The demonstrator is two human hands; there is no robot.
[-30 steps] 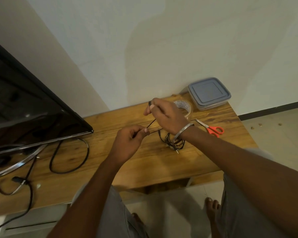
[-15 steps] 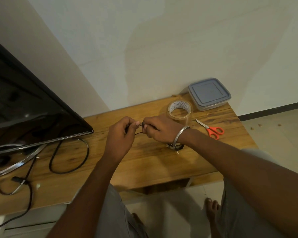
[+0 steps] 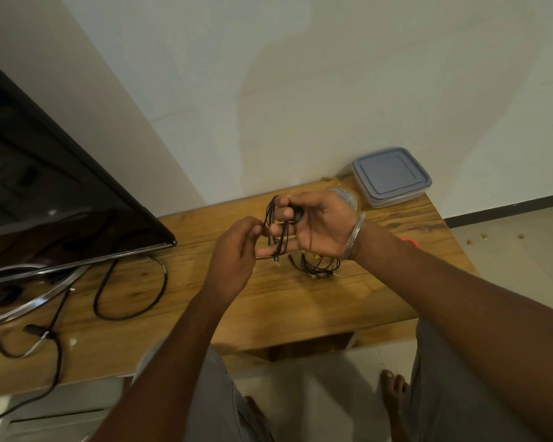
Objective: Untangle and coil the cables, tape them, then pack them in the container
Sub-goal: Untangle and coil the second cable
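Observation:
My right hand is raised palm up above the wooden table, with loops of a thin black cable wound around its fingers and the thumb pressing on them. My left hand pinches a strand of the same cable just left of those loops. A small tangle of black cables lies on the table under my right wrist. The tape roll is partly hidden behind my right hand. A clear container with a grey-blue lid stands shut at the table's back right corner.
Only the orange handle of the scissors shows beside my right forearm. A dark TV screen on a metal stand fills the left side, with thick black cables looped on the table in front of it. The wall is close behind.
My right hand has turned palm up and lifted, and the cable is now wound in loops around its fingers. My left hand has shifted right, still pinching the strand.

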